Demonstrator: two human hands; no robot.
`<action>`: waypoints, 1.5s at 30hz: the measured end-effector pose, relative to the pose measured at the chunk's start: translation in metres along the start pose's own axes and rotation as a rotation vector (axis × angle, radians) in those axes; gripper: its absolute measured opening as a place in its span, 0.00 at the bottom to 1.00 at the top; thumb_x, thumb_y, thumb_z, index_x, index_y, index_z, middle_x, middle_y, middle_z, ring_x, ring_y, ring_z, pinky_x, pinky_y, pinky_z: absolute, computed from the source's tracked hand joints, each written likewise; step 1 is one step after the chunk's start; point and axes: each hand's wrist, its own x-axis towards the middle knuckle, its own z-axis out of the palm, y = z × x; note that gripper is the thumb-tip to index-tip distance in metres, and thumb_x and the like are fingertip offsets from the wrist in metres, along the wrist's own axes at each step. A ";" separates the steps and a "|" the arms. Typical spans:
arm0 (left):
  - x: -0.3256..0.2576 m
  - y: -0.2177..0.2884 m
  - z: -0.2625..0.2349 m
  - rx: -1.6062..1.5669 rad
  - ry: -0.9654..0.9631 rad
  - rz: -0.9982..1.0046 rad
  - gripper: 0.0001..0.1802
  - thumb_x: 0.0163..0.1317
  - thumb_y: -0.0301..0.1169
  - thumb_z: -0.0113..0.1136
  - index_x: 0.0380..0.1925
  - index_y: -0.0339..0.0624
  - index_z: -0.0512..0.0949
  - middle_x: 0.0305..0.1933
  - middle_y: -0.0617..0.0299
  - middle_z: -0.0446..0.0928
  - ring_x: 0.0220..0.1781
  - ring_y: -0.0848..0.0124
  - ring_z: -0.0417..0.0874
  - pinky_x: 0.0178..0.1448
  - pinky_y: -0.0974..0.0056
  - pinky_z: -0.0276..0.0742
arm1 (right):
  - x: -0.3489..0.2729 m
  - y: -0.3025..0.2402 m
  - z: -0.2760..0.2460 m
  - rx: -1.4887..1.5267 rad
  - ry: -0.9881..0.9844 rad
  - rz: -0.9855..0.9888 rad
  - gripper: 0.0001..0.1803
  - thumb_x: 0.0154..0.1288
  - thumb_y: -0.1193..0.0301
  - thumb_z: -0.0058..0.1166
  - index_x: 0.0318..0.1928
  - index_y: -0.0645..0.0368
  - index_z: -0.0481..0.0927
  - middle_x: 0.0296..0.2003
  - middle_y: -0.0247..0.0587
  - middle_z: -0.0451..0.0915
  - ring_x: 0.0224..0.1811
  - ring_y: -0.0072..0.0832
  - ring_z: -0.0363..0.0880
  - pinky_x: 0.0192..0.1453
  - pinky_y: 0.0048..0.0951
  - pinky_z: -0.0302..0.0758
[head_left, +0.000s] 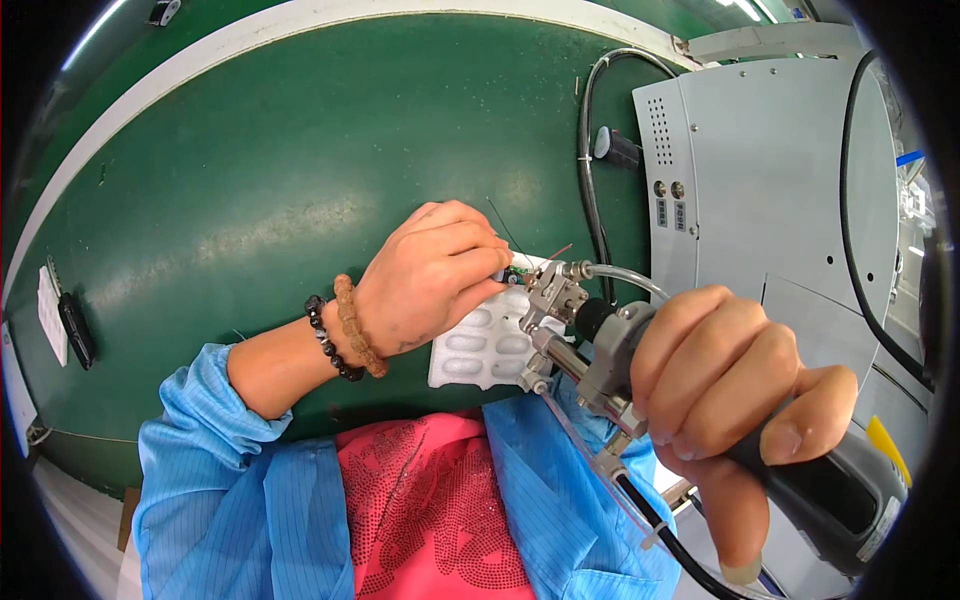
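Note:
My left hand [430, 265] is closed, its fingertips pinching a small green circuit board [520, 268] at the far edge of a tray. Much of the board is hidden by my fingers and the tool's nose. Thin dark and reddish wires [553, 255] stick out beside it. My right hand [735, 390] wraps round the black grip of a hose-fed power tool [835, 490], shaped like an electric screwdriver. Its metal head [550, 300] reaches left and comes close to the board; contact cannot be made out. Beneath both lies the white moulded tray [462, 367] with oval hollows.
A grey metal machine cabinet [770, 160] stands at the right, with a thick black cable [586, 140] and a dark cylindrical object [620, 150] beside it. A clear hose [630, 278] runs to the tool's head. On the green table's left lie a black object [75, 330] and white paper [50, 315].

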 end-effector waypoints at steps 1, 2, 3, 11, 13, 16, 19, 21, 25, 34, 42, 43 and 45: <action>-0.001 0.000 0.000 -0.001 -0.007 -0.006 0.16 0.46 0.26 0.73 0.38 0.38 0.83 0.41 0.57 0.83 0.48 0.57 0.82 0.52 0.55 0.77 | 0.003 0.002 -0.003 0.009 -0.034 0.015 0.28 0.60 0.50 0.68 0.46 0.52 0.67 0.23 0.30 0.76 0.18 0.19 0.75 0.22 0.19 0.72; 0.000 0.000 -0.002 -0.009 -0.013 -0.012 0.16 0.46 0.26 0.73 0.38 0.37 0.82 0.41 0.57 0.82 0.48 0.57 0.82 0.52 0.55 0.77 | 0.007 0.002 -0.001 0.006 -0.029 0.028 0.28 0.60 0.50 0.68 0.45 0.52 0.66 0.23 0.30 0.75 0.18 0.19 0.75 0.21 0.19 0.72; 0.000 0.001 -0.003 -0.017 -0.018 -0.018 0.16 0.47 0.26 0.73 0.37 0.37 0.82 0.41 0.57 0.82 0.48 0.57 0.82 0.52 0.55 0.77 | 0.010 0.002 0.000 0.005 -0.022 0.041 0.28 0.60 0.50 0.68 0.45 0.52 0.66 0.23 0.30 0.75 0.18 0.19 0.75 0.21 0.19 0.71; 0.005 0.005 -0.004 -0.068 -0.046 -0.044 0.14 0.48 0.27 0.73 0.37 0.37 0.82 0.41 0.55 0.82 0.48 0.56 0.82 0.53 0.55 0.78 | 0.017 -0.019 -0.001 -0.005 0.068 0.063 0.22 0.62 0.61 0.68 0.43 0.55 0.67 0.24 0.35 0.76 0.19 0.24 0.75 0.23 0.28 0.74; -0.006 0.002 -0.002 -0.026 -0.023 -0.055 0.14 0.49 0.27 0.73 0.37 0.37 0.83 0.43 0.54 0.83 0.49 0.55 0.82 0.54 0.55 0.78 | -0.001 -0.039 -0.009 0.089 0.060 -0.072 0.18 0.63 0.68 0.68 0.43 0.55 0.69 0.25 0.36 0.78 0.20 0.26 0.77 0.24 0.30 0.75; 0.002 0.008 -0.007 -0.109 0.028 -0.057 0.15 0.49 0.27 0.74 0.39 0.38 0.85 0.46 0.53 0.83 0.51 0.54 0.82 0.55 0.56 0.78 | -0.005 -0.094 -0.006 0.031 0.006 -0.099 0.30 0.66 0.47 0.60 0.53 0.58 0.70 0.27 0.33 0.72 0.23 0.24 0.72 0.28 0.26 0.74; 0.012 0.023 -0.042 -0.068 0.076 -0.178 0.16 0.50 0.26 0.75 0.40 0.39 0.85 0.46 0.53 0.84 0.51 0.56 0.82 0.54 0.58 0.78 | -0.022 -0.091 -0.019 0.082 0.057 -0.134 0.29 0.66 0.46 0.60 0.53 0.56 0.72 0.24 0.31 0.71 0.22 0.23 0.72 0.27 0.25 0.74; 0.019 0.021 -0.076 -0.079 0.193 -0.311 0.14 0.50 0.30 0.77 0.37 0.40 0.86 0.39 0.55 0.85 0.41 0.62 0.85 0.47 0.63 0.79 | -0.021 -0.085 -0.020 0.072 0.047 -0.142 0.30 0.65 0.46 0.61 0.52 0.57 0.71 0.24 0.32 0.71 0.22 0.23 0.72 0.25 0.24 0.73; 0.047 -0.046 -0.174 0.160 0.449 -0.508 0.18 0.60 0.35 0.71 0.44 0.34 0.84 0.36 0.60 0.85 0.39 0.75 0.82 0.44 0.68 0.79 | -0.023 -0.075 -0.020 0.046 0.050 -0.152 0.32 0.62 0.45 0.63 0.51 0.58 0.69 0.25 0.33 0.71 0.19 0.24 0.71 0.22 0.23 0.71; 0.122 -0.134 -0.167 0.708 0.108 -0.071 0.20 0.63 0.33 0.65 0.54 0.41 0.79 0.57 0.50 0.81 0.57 0.51 0.81 0.63 0.55 0.76 | -0.022 -0.060 -0.018 0.048 0.164 -0.190 0.22 0.61 0.62 0.69 0.42 0.56 0.68 0.17 0.33 0.76 0.15 0.21 0.76 0.20 0.20 0.78; 0.143 -0.160 -0.159 0.752 0.167 -0.194 0.16 0.64 0.29 0.64 0.51 0.37 0.80 0.52 0.50 0.83 0.51 0.52 0.84 0.57 0.57 0.78 | -0.021 -0.055 -0.022 0.043 0.162 -0.215 0.23 0.62 0.60 0.69 0.43 0.56 0.68 0.18 0.33 0.76 0.16 0.21 0.76 0.20 0.20 0.77; 0.140 -0.147 -0.152 0.616 0.214 -0.202 0.15 0.64 0.29 0.64 0.50 0.37 0.80 0.51 0.51 0.83 0.49 0.54 0.84 0.55 0.58 0.79 | -0.022 -0.055 -0.024 0.047 0.136 -0.212 0.23 0.61 0.59 0.69 0.44 0.56 0.68 0.18 0.33 0.76 0.16 0.21 0.76 0.20 0.20 0.77; 0.119 -0.095 -0.135 0.344 0.303 -0.239 0.13 0.64 0.27 0.64 0.48 0.36 0.81 0.49 0.51 0.84 0.47 0.56 0.86 0.53 0.60 0.80 | -0.016 -0.059 -0.024 0.057 0.068 -0.180 0.29 0.62 0.51 0.65 0.49 0.58 0.67 0.24 0.36 0.73 0.18 0.24 0.73 0.20 0.23 0.73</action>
